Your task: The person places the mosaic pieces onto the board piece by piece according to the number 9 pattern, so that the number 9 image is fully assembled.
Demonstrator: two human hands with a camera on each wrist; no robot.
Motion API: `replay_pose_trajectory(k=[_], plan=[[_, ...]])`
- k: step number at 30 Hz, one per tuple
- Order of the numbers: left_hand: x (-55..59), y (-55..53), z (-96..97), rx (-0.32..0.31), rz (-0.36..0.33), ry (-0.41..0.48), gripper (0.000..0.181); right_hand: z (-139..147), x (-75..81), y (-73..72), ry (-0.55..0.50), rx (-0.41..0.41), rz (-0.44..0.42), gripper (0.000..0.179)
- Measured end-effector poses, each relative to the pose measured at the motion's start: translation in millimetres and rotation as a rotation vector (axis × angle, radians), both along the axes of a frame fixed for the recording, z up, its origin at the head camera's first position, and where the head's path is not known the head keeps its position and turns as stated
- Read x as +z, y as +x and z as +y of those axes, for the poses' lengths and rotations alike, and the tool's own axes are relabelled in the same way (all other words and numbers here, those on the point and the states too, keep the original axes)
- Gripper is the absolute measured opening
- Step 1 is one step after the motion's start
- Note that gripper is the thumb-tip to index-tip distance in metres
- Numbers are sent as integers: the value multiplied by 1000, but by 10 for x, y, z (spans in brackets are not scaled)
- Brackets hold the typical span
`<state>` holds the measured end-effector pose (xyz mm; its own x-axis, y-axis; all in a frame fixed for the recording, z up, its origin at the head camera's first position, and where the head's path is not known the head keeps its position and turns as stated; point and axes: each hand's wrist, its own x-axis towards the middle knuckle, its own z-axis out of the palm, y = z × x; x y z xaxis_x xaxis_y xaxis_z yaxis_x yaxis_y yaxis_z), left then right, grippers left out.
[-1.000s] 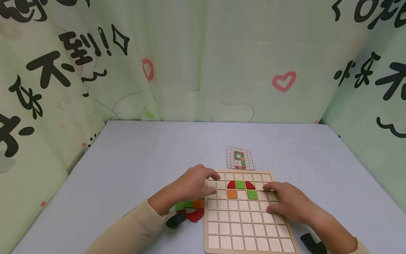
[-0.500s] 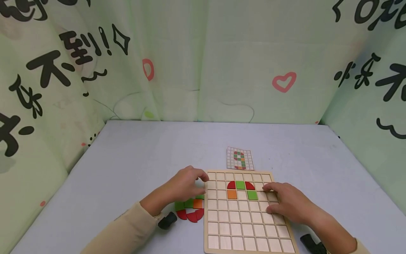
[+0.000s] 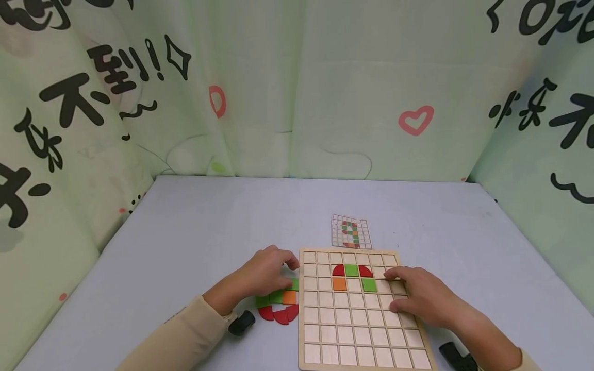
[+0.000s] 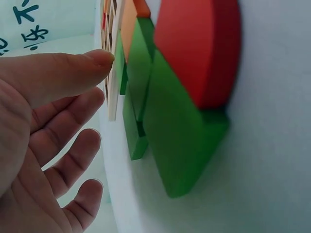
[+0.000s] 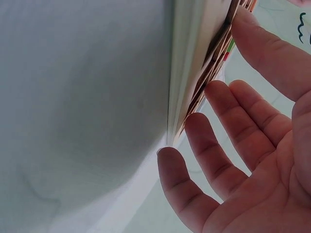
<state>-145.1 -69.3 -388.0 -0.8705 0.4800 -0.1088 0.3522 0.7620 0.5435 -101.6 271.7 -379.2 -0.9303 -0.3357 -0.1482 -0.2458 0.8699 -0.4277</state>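
Note:
A wooden grid board [image 3: 343, 332] lies on the table. Set in its upper cells are a red quarter-round tile [image 3: 339, 270], a green square tile [image 3: 351, 270], another red one, an orange square tile [image 3: 340, 284] and a second green one. Just off the board's left edge, my left hand [image 3: 264, 273] hovers by a cluster of loose tiles, thumb and fingers apart with nothing between them. In the left wrist view, green tiles [image 4: 175, 131] and a red tile [image 4: 194, 48] lie beyond the thumb. My right hand [image 3: 422, 293] rests its fingertips on the board's right side.
A small pattern card [image 3: 351, 231] lies behind the board, printed with coloured shapes on a grid. Loose red tiles [image 3: 281, 316] and an orange one [image 3: 290, 297] sit against the board's left edge. Printed curtains [image 3: 297, 93] enclose the white table [image 3: 209, 216].
My left hand has moved left off the board's upper left corner to above the loose tiles, uncovering some of them. The right hand and the board have stayed put.

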Motion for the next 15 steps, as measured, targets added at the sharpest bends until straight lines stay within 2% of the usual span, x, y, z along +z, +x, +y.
replay_pose_trajectory(k=[15], plan=[[-14,17,5,-13,1,-41,25,2,6,-6,-4,1,-13,58]])
